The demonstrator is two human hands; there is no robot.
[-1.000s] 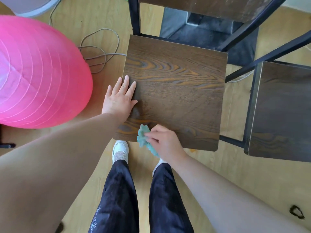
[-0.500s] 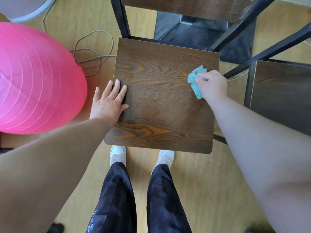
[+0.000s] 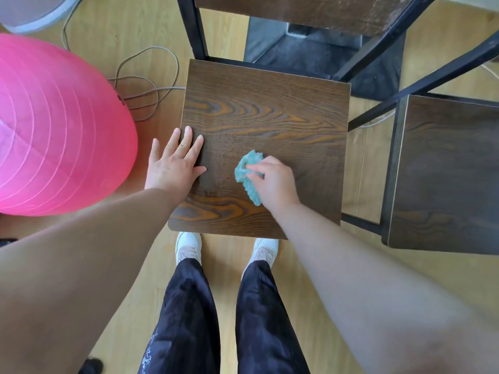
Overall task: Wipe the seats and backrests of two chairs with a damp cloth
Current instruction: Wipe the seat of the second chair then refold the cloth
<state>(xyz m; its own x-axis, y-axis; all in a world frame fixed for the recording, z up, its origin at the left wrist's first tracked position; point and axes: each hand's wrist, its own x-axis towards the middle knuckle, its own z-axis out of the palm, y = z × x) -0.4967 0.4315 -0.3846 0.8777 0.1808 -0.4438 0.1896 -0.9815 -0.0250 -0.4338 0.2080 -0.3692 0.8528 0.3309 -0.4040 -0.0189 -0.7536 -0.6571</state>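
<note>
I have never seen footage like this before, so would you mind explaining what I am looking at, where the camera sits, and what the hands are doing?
There is no machine here: a person wears one wide-angle camera on the head, which looks forward and down, so you see their own arms, dark trousers and white shoes from above.

In front of them stands a chair with a dark wooden seat and a black metal frame. The left hand lies flat and open on the seat's left edge. The right hand grips a bunched teal cloth and presses it on the seat, near the middle.

A second chair's seat is to the right. On the floor to the left are a big pink ball and a loose cable.
</note>
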